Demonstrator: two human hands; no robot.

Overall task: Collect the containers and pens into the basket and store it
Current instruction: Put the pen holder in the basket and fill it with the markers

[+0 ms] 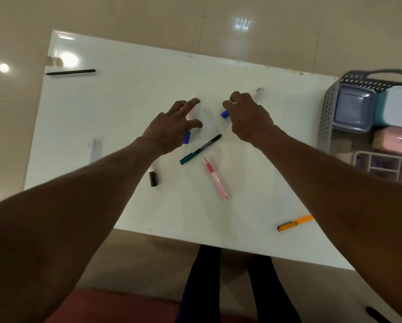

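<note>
Shiny tan floor tiles lie all around a white table [130, 94], seen from the head camera looking down.

Both arms reach out over the middle of the table. On the left hand [172, 127] the fingers are spread and bent down over a white marker with a blue cap [187, 137], and the fingertips touch it. I cannot tell if they pinch it yet. The right hand [246, 115] is curled around another white marker with a blue cap [225, 113], with the cap poking out near the thumb.

Just below the hands lie a green pen [201, 149] and a pink pen [216, 179]. A marker with a black cap [153, 177] peeks out from under the left arm. An orange pen [294, 223] sits near the front edge. A white pen [92, 150] lies at the left side, and a black pen [70, 72] lies far off by the back left corner.

At the right end of the table stands a grey basket [330, 106]. Inside it are a blue-grey container [353, 111], a pale blue container [399, 106] and a pink container [393, 139].
</note>
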